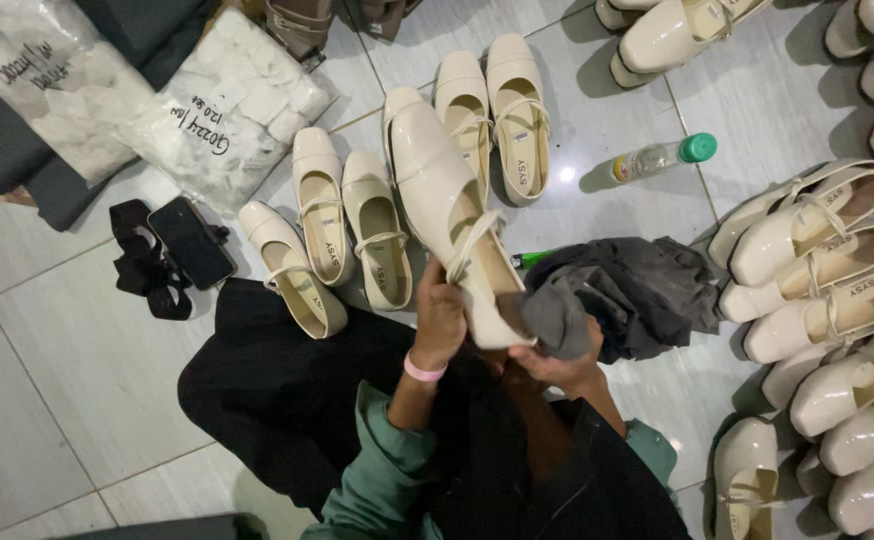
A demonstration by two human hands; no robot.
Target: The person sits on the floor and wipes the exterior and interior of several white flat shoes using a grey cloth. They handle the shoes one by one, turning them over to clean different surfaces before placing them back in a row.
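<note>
Hands are lifting a cream shoe (447,200), toe toward eleven o'clock: left hand (440,318) is gripping its heel, right hand (557,365) is clutching a grey cloth (637,295) at three o'clock.

Overall light: I read the scene as fairly dim, a cool indoor cast over the grey floor tiles (67,330).
Source: seemingly overhead; I see one small bright reflection on the tile beside the far pair of cream shoes (497,110).
Glare: glossy highlights streak the cream shoes at right (817,290) and the lifted shoe (447,200).
Shadows: soft and short, pooling under the plastic bottle (662,157).
Dark areas: the black garment (287,380) loses nearly all detail.
Sharpness: mostly crisp centre; I notice slight softness and wide-angle stretch toward the right and near edges.
</note>
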